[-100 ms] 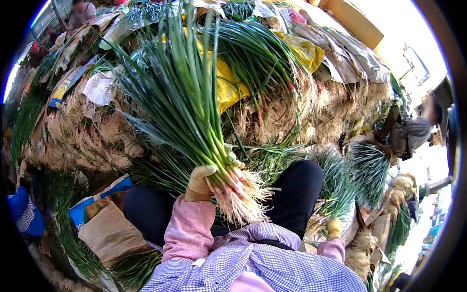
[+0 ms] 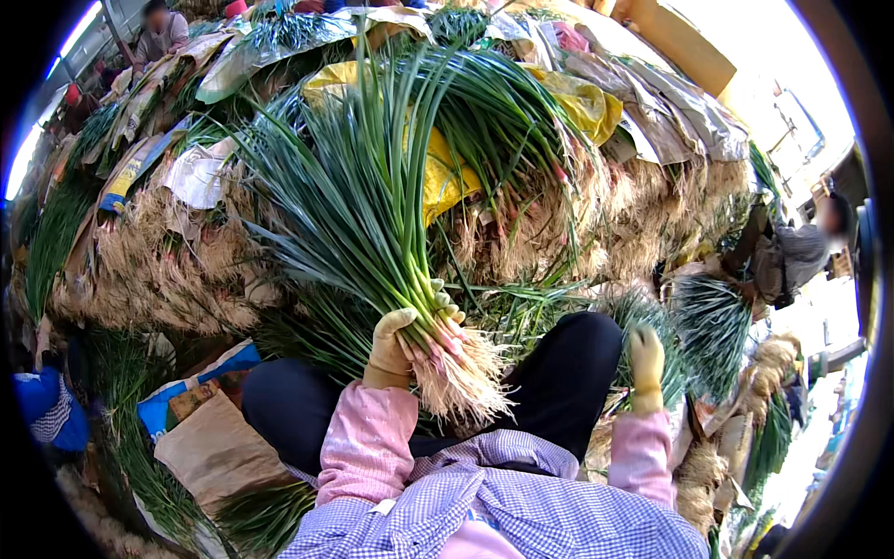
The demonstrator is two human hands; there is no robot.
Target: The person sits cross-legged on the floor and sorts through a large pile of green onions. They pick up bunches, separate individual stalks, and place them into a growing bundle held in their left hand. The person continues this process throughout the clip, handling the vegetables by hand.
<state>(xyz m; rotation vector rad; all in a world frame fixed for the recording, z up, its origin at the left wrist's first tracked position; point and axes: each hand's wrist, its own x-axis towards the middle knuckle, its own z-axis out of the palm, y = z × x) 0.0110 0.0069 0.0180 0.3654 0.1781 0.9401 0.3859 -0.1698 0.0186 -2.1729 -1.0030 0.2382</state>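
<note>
My left hand, in a pale yellow glove, grips a bunch of green garlic around its pinkish lower stalks. Long flat dark green leaves fan up and to the left, while the tangled pale roots hang toward my lap between my knees. Off to the right of my right knee, my right hand wears a matching glove and is raised with its fingers curled. Its palm is hidden, so whether anything is in it does not show. Loose green leaves lie just beyond that hand.
A long heap of rooted bunches runs across the far side, partly covered by sacks and a yellow sheet. Beside my left knee lies a brown and blue sack. Other people are at the right, far left and left edge.
My right hand has come up and forward from low beside my right leg. The held bunch has shifted slightly, its leaf tips moving right, with my left hand still around the stalks.
</note>
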